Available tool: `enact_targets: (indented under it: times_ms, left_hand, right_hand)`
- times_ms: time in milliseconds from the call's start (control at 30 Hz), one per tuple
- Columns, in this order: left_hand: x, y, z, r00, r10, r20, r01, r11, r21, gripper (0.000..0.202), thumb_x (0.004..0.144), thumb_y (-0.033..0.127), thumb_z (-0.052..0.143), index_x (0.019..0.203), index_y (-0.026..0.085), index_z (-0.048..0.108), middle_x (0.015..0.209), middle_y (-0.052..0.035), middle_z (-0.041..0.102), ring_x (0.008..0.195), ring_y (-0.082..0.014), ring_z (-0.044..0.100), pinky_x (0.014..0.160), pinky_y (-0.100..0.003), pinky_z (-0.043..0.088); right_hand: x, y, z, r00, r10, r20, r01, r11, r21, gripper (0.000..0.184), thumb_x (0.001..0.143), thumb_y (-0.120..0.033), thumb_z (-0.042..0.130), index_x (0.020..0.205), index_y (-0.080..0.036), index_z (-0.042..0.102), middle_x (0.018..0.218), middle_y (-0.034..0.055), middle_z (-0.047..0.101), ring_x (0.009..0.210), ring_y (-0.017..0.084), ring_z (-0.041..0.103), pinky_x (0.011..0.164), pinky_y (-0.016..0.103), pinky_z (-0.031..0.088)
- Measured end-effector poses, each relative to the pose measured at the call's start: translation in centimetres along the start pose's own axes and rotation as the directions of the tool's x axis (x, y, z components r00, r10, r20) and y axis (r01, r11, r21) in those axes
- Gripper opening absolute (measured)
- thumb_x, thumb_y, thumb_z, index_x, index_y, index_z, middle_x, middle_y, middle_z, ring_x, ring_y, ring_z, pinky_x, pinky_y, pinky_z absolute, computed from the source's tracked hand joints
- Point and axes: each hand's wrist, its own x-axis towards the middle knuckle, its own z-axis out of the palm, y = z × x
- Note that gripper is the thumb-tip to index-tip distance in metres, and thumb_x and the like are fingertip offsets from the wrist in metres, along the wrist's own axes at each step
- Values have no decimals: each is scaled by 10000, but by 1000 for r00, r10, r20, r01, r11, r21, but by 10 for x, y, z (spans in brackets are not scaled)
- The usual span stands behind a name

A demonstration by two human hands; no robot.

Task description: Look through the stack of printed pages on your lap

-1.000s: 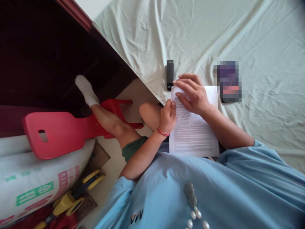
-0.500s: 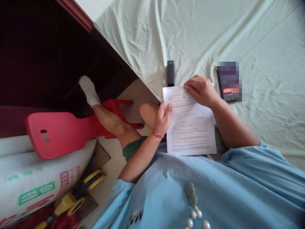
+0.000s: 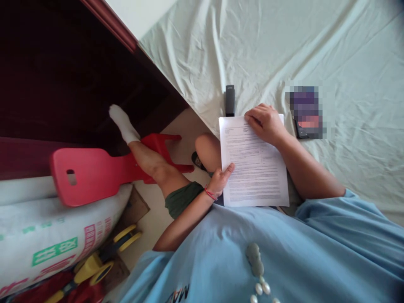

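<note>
A printed sheet of paper (image 3: 252, 164) lies over my lap and the edge of the bed. My left hand (image 3: 221, 179) holds its lower left edge, thumb on top and fingers under it. My right hand (image 3: 265, 122) rests on the sheet's upper right corner, fingers curled down onto the paper. A black stapler (image 3: 230, 100) lies on the bedsheet (image 3: 268, 50) just beyond the paper's top edge. A phone (image 3: 304, 113) lies on the sheet to the right of my right hand.
A red plastic stool (image 3: 107, 168) lies tipped on the floor under my left leg. A large white printed sack (image 3: 47, 240) and a yellow toy (image 3: 104, 256) are at the lower left. A dark wooden bed frame (image 3: 110, 25) runs along the bed's left edge.
The folded top of the paper was opened flat. My left hand slid down from the upper left edge to the lower left edge. My right hand moved to the upper right corner.
</note>
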Motion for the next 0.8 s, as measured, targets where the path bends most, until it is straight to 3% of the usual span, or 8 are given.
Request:
enact_targets:
  times_ms: [167,300,400,500,633,700,800]
  left_hand:
    - [5,2,4,999,-45,1,45,997,-60,799,704,760,898,1181,123,823,1264,-165,802,1259,-361,742,1221,-528,509]
    - [9,1,-1,997,-68,26,69,997,-28,810,751,842,803,1087,105,828,1132,-176,824,1185,-375,758,1113,-514,570]
    - [10,-2,-8,999,41,-8,-40,990,137,799,851,874,672,1071,119,814,1108,-167,817,1177,-345,743,1097,-467,556]
    - [6,-8,-13,983,178,-45,-153,929,338,745,933,864,562,1024,154,768,1066,-131,795,1074,-275,729,1079,-410,533]
    - [0,-13,-14,976,208,-62,-156,869,469,772,940,917,446,748,188,611,722,-55,638,771,-197,612,814,-351,512]
    - [-2,-14,-13,976,204,-74,-151,882,446,788,922,940,438,700,196,569,675,-38,587,720,-177,565,748,-337,480]
    - [-3,-16,-10,986,141,-86,-106,938,329,807,867,966,500,733,182,635,697,-46,642,730,-181,603,771,-337,508]
  right_hand:
    - [-2,3,5,999,6,34,-4,998,-60,332,1061,-362,465,1016,-213,758,983,117,768,1018,308,632,911,472,425]
    - [-2,6,10,998,64,-9,-65,991,-120,354,1070,-356,445,946,-215,745,955,128,736,1065,331,584,936,492,424]
    - [-2,6,12,987,160,-16,-161,973,-166,344,1057,-328,448,869,-214,713,906,133,706,1025,336,564,901,496,416]
    - [-1,4,13,978,209,-5,-207,959,-194,325,1049,-307,454,853,-212,696,934,145,712,1028,343,557,885,502,405]
    - [-1,0,13,975,221,18,-213,955,-206,321,1053,-308,455,868,-214,700,951,146,720,1057,345,557,892,492,398]
    - [-1,-1,13,975,219,25,-210,958,-197,322,1055,-318,455,893,-215,714,954,142,724,1051,339,555,891,485,399]
    - [-2,0,12,981,195,24,-188,969,-162,337,1056,-327,446,924,-214,736,939,135,723,1021,327,555,909,487,417]
